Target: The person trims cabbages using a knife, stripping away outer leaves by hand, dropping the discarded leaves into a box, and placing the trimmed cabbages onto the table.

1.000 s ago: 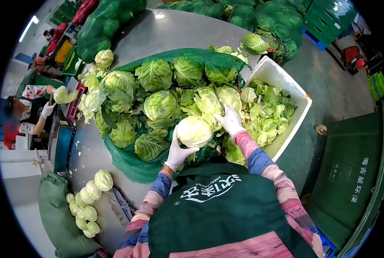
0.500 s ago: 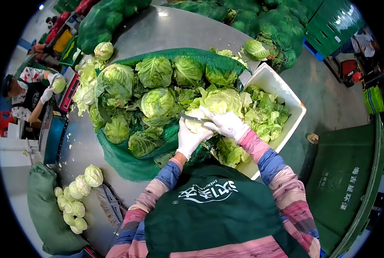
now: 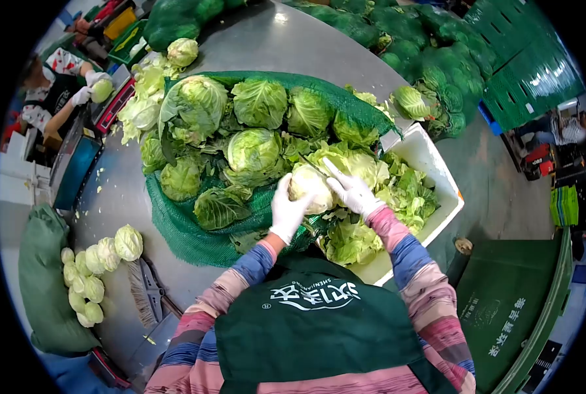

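My left hand (image 3: 289,211), in a white glove, grips a pale trimmed cabbage (image 3: 311,188) from its left side. My right hand (image 3: 355,194), gloved too, is closed around a knife (image 3: 314,167). Its dark, thin blade points up and left along the cabbage's upper edge; the handle is mostly hidden by my fingers. Just beyond lie loose outer leaves (image 3: 358,165). Several leafy cabbages (image 3: 253,150) rest in an opened green mesh bag (image 3: 185,226) on the metal table. Right of my hands, a white foam box (image 3: 445,197) holds cut-off leaves.
Trimmed cabbages (image 3: 107,253) sit at the lower left beside a brush (image 3: 150,292). Full mesh bags (image 3: 431,59) and green crates (image 3: 526,72) stand at the back. A large green bin (image 3: 503,295) is at right. At left, a co-worker (image 3: 57,92) holds a cabbage near a scale.
The knife has swung from lying across the cabbage to pointing up and left at its far edge. More of the cabbage's pale surface shows. The whole view has shifted slightly.
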The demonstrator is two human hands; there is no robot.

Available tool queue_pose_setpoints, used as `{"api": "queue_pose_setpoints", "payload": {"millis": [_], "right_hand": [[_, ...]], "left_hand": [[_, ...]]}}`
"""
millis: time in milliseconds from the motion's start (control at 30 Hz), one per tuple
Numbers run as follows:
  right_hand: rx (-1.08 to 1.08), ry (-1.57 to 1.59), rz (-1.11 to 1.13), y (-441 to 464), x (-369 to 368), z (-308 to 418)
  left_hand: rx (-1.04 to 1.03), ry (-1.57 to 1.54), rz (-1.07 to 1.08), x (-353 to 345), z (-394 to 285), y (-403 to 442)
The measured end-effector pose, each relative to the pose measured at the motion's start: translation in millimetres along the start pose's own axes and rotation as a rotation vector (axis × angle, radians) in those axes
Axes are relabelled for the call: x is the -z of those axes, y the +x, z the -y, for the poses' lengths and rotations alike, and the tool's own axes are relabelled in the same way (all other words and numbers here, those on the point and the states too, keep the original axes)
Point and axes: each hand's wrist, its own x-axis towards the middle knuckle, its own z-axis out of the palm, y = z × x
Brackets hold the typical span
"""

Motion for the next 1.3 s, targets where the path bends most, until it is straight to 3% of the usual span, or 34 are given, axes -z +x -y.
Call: {"api": "queue_pose_setpoints", "payload": {"millis": [67,100,167,233,300,400,500,567,833,933,1067,1100,1133,1200,1233,1267,1300], "right_hand": [[0.079,0.049,-0.089,4.0,-15.5,-8.7],[0.084,0.048,-0.08,5.4,-11.1,-5.0],[0.255,-0.144,-0.074,4.0,0.9,-0.6],[0.266,-0.195,0.014,7.6,8.7,-3.1],[0.291,-0.33,0.166,12.1,15.4,-1.7],[0.218,-0.371,0.213,18.1,19.8,7.5],[0.21,-0.417,0.195,26.9,19.2,10.1],[0.207,-0.441,0.175,28.9,16.5,11.2],[0.131,-0.304,-0.068,27.0,6.2,13.2],[0.136,-0.221,0.006,23.5,18.6,17.0],[0.167,-0.412,-0.013,20.1,7.7,11.9],[0.008,-0.44,0.053,24.7,0.2,1.2],[-0.135,0.046,-0.292,35.0,-5.6,-0.9],[-0.291,0.397,-0.468,47.9,-0.5,-6.6],[-0.267,0.314,-0.48,52.1,-3.9,-19.4],[-0.244,0.225,-0.492,50.5,-4.9,-34.2],[-0.327,0.207,-0.465,43.6,1.0,-34.4]], "left_hand": [[-0.236,0.474,-0.101,-11.9,-0.6,-13.7],[-0.268,0.554,-0.112,-12.4,-3.5,-10.6],[-0.174,0.448,-0.028,-12.0,-8.7,-2.0],[-0.085,0.269,0.105,-13.3,-13.3,6.9],[-0.081,0.198,0.121,-12.0,-7.1,12.2],[-0.076,0.093,0.163,-9.0,-0.4,15.5],[-0.098,0.151,0.111,-5.2,-13.9,11.7],[0.014,0.293,0.079,-4.7,-28.1,11.4],[-0.042,0.495,0.063,-8.1,-28.0,18.2],[-0.115,0.518,0.087,-5.6,-30.7,13.2],[-0.073,0.545,0.123,-3.6,-21.9,13.3],[-0.008,0.635,0.091,-4.0,-33.0,8.9],[-0.008,0.637,0.099,-5.4,-26.8,1.3],[-0.388,0.751,0.031,-4.1,-9.9,-15.7],[-0.266,0.667,0.089,0.5,-12.1,-18.3],[-0.272,0.679,0.101,7.5,-10.4,-16.6],[-0.222,0.573,0.148,16.0,-6.2,-14.3]]}}
